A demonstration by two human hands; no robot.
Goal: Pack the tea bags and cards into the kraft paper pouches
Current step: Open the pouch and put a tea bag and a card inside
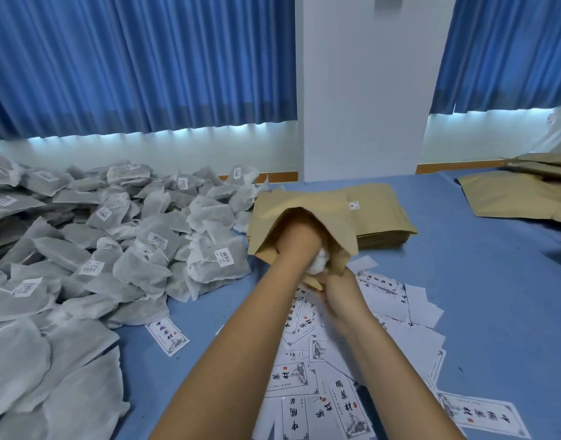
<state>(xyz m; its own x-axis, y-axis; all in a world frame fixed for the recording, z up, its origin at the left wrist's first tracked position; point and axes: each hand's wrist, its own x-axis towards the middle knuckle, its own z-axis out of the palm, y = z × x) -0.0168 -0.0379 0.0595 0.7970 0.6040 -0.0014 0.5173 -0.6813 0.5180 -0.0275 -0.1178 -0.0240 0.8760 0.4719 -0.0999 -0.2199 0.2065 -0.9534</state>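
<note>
Head view showed the left hand sunk to the wrist in the mouth of a kraft pouch, which was raised above the blue table in front of a stack of flat pouches. Its fingers were hidden by the paper, so whether they were spread or curled could not be told. A white tea bag bulged at the opening beside that wrist. The right hand was at the pouch's near lip and looked to pinch it between thumb and fingers, though blur softened the detail. The loose tea bags lay heaped to the left, the cards scattered under the forearms. To do this step well, the right hand should hold the mouth wide and taut while the left pushes the bag flat to the bottom, leaving room for a card without tearing the paper.
</note>
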